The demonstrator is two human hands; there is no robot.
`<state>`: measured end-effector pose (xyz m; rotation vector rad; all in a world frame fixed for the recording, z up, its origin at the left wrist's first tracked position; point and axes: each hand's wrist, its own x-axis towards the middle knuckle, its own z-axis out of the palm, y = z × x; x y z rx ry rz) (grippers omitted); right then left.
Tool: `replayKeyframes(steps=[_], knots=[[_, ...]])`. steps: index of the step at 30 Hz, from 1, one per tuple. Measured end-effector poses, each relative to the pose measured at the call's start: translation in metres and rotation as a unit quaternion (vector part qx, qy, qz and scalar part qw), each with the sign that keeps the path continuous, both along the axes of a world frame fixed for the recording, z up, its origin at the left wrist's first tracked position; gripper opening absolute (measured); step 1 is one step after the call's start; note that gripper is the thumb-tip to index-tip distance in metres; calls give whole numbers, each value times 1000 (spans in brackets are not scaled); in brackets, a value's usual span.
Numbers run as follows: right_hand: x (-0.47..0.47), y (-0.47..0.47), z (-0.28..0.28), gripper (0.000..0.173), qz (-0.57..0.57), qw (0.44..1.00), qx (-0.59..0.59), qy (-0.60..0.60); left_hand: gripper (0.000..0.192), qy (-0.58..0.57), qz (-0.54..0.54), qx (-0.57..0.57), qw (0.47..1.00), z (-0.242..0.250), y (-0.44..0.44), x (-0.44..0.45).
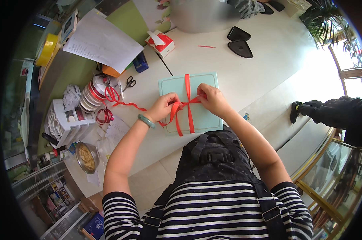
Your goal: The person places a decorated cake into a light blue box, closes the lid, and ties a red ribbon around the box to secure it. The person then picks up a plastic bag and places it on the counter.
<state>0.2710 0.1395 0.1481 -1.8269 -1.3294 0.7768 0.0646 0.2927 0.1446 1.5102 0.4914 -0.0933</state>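
Observation:
A pale mint-green gift box (173, 85) with a thin printed border lies flat on the white table. Red ribbon (191, 121) crosses its lid both ways and meets near the middle. My left hand (164, 105), with a green bangle at the wrist, pinches a red ribbon loop left of the crossing. To the right of it, my right hand (212, 99) grips more of the ribbon between thumb and fingers. One tail hangs over the box's near edge; another length runs left towards several ribbon spools (92, 96). My fingers partly hide the crossing.
Left of the box lie red-handled scissors (111, 94), black-handled scissors (130, 82) and a white pen (121, 90). A tissue box (164, 45) and an opened black case (240, 48) sit farther back. A metal bowl of food (86, 158) stands at left. Another person's legs (325, 109) show at right.

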Motion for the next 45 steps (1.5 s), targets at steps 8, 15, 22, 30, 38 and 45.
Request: replayKeyframes(steps=[8, 15, 22, 30, 38, 45], knots=[[8, -11, 16, 24, 47, 999, -8, 5, 21, 34, -174, 49, 983, 60, 22, 50], [-7, 1, 19, 28, 132, 990, 42, -6, 42, 199, -45, 527, 825, 89, 103, 126], [-6, -8, 20, 17, 65, 998, 13, 11, 63, 47, 87, 726, 681, 100, 93, 22], [-8, -12, 16, 10, 43, 998, 14, 33, 70, 359, 87, 193, 909, 62, 8, -17], [-7, -22, 17, 11, 56, 997, 24, 42, 20, 187, 269, 438, 837, 3, -50, 13], [4, -17, 24, 12, 22, 995, 50, 87, 21, 36, 122, 87, 988, 33, -29, 44]])
